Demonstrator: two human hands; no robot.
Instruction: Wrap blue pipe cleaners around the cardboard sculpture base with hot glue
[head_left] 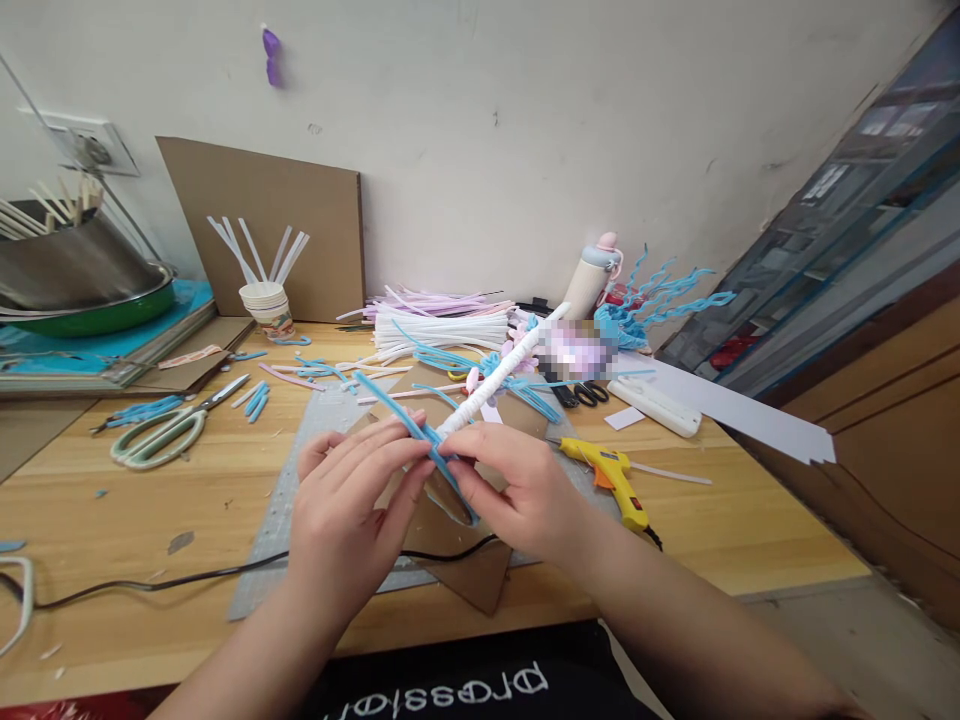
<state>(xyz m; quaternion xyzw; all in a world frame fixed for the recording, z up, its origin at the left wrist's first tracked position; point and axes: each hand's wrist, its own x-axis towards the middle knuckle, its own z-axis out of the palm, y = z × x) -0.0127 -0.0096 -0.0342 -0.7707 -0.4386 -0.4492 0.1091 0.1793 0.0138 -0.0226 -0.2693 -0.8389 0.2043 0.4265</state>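
Observation:
My left hand [349,500] is closed, its fingertips pinching a few blue pipe cleaners [388,403] that slant from upper left to lower right. My right hand [521,485] is closed on the same blue strands, with thumb and index finger close to the left fingertips. From the pinch a white fuzzy wrapped stem [496,378] rises up and to the right. Pink and blue fuzzy pieces show near its far end; I cannot tell which are attached. Beneath the hands lie brown cardboard [480,575] and a grey cutting mat [281,520].
A yellow glue gun [615,475] lies right of my hands, its black cord crossing the table front. Open scissors [169,437] lie left. Behind are white pipe cleaners [450,328], a paper cup [268,310] of glue sticks, a bottle [589,280] and a steel pot [82,260].

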